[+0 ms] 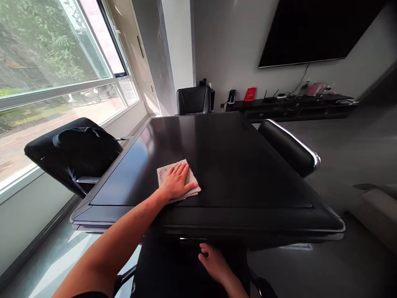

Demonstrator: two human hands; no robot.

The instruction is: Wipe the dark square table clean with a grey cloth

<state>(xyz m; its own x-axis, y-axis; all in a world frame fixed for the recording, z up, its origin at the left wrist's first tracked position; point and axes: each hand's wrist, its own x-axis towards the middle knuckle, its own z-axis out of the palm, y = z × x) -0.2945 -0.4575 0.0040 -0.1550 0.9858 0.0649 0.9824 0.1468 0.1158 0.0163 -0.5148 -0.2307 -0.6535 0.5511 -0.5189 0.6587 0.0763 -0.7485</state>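
My left hand [176, 182] lies flat on a folded, light greyish-pink cloth [163, 173], with its fingers stretched out and its thumb out to the right. The cloth rests on the near part of a glossy black table [223, 161], left of its middle. Below the table's front edge, my right hand [214, 261] hangs over a dark surface. Its fingers are loosely curled, a gap shows between thumb and forefinger, and nothing is seen in it.
Black chairs stand at the left [77, 153], far end [194, 100] and right [288, 145] of the table. A low black cabinet [291, 108] holding several small items runs along the back wall, beneath a television [316, 33]. A large window [52, 49] is at left.
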